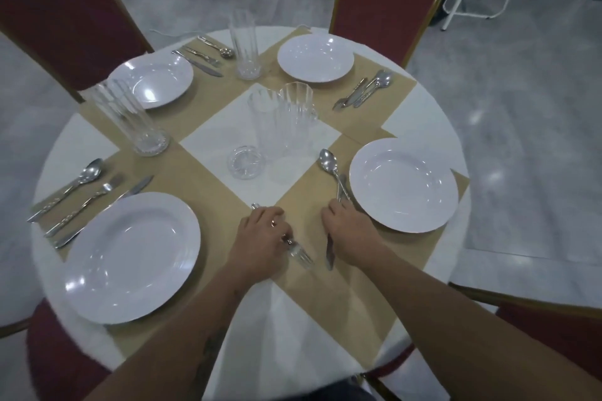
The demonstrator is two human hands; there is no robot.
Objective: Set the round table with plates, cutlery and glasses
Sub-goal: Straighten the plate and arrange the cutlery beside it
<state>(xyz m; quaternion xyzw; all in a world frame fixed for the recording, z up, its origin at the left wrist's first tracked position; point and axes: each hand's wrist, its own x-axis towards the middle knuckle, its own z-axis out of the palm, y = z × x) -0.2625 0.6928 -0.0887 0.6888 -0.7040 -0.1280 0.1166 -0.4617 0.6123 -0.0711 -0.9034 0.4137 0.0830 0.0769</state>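
Several white plates sit on tan placemats on the round table [81,140]; the nearest right one is a plate [404,184]. My left hand [260,231] grips a fork [301,254] whose tines point toward me. My right hand [350,229] holds a knife [330,254] on the tan placemat [309,286], just left of that plate. A spoon [327,161] lies beyond my right hand beside the plate. Two tall glasses [280,127] stand at the table's centre, with a third glass lying on its side [244,163].
Other places have cutlery laid: left [81,192], far left [202,57], far right [365,88]. Tall glasses stand at the left [130,117] and the far side [244,45]. Red chairs [387,0] ring the table. A large plate [130,257] lies near left.
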